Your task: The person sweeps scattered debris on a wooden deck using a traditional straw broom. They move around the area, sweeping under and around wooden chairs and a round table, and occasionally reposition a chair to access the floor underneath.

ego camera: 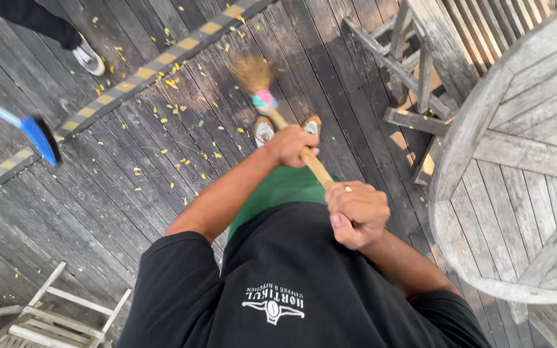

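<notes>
Here, seen from the head, the left hand (pixel 289 145) is wrapped tight around the wooden broom (pixel 272 106) handle, lower down. The right hand (pixel 357 213) is closed on the handle's top end. The broom's brushy head touches the dark deck (pixel 130 180), just ahead of the person's shoes (pixel 264 131). Little yellow leaves (pixel 170 82) lie scattered nearby. A round wooden table (pixel 517 161) stands to the right. Another person's blue broom (pixel 37 136) and shoe (pixel 89 58) show at the left.

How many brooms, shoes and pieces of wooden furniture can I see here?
Brooms: 2, the straw broom held in the left hand and right hand, and a blue broom.
Shoes: 3.
Furniture: 3, a round table, a chair and a white chair.
Total: 8
</notes>
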